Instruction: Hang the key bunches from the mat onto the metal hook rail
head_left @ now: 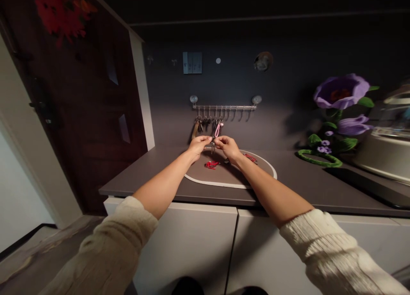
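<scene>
Both my hands meet above the back of an oval white-rimmed mat (218, 185) on the counter. My left hand (200, 145) pinches one side of a small key ring, and my right hand (226, 145) pinches the other. From between them hangs a bunch of keys (213, 148). Below, a red-corded bunch of keys (212, 165) lies on the mat. Another red-corded bunch (250, 158) rests farther right, partly behind my right wrist. Just beyond my hands, several key bunches (207, 122) and a pink strap (218, 129) hang on a hook rail (224, 107).
To the right stand purple artificial flowers (342, 92) with a green ring base. A dark flat object (365, 186) lies before a pale domed appliance (387, 154). Light cabinet doors (188, 243) are below the counter (137, 171). A dark door (86, 107) is at left.
</scene>
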A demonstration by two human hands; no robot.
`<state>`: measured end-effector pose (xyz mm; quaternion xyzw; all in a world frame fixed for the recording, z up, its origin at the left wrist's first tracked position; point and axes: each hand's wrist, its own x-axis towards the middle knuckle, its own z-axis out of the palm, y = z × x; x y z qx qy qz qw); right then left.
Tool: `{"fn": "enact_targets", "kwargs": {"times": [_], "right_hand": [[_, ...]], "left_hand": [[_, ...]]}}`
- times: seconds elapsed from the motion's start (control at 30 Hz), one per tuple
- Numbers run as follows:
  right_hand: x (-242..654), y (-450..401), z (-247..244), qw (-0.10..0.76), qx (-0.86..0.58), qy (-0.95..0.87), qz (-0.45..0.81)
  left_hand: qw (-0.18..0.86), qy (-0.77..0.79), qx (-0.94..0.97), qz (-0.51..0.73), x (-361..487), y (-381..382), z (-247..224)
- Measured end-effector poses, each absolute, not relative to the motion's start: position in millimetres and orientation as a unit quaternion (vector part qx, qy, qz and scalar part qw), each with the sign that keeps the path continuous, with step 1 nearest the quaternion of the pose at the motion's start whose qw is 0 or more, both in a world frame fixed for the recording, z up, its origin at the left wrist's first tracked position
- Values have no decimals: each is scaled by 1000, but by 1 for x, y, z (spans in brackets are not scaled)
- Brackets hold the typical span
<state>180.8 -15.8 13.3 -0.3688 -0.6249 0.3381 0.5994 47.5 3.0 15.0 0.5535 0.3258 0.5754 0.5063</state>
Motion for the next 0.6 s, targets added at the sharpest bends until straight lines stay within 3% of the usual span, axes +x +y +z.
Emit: {"fn": "enact_targets", "kwargs": {"times": [0.6], "right_hand": [[194, -14, 19, 640, -344, -565, 392]], "left_hand": [[411, 363, 632, 547, 53, -3, 5]]}}
